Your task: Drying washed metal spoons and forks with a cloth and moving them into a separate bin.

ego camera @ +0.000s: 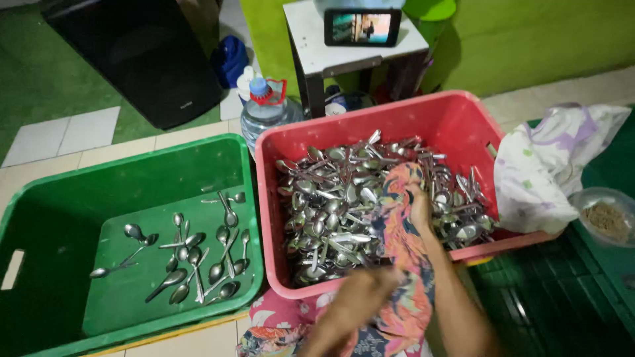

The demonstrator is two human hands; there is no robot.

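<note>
Water bottle (264, 109): clear, large, with a blue cap and a red handle ring, standing on the floor behind the gap between the 2 crates; no readable label shows.
Phone (362, 27): dark, lying sideways with a lit screen, propped on a small white stool (305, 39) against the green wall.
Red crate (456, 122): plastic, on the right, heaped with a dense pile of metal spoons (331, 198) lying in every direction.
Green crate (126, 178): plastic, on the left, touching the red crate's side; about 15 sorted spoons (198, 254) lie loosely on its flat floor, and most of that floor stays bare.
Patterned cloth (403, 264): orange, pink and blue, draped from the person's lap up over the red crate's near rim onto the spoon pile.
Right hand (420, 208): reaches into the red crate, resting on the cloth over the spoons; fingers curled into the cloth, though I cannot tell whether they grip a spoon beneath it.
Left hand (354, 301): blurred, at the near rim of the red crate beside the cloth; I cannot tell how its fingers stand.
Pale floral cloth (549, 165): bunched over the red crate's right edge.
Clear bowl (605, 215): far right, holding brown grains.
Open room: tiled floor strip in front of the green crate.
</note>
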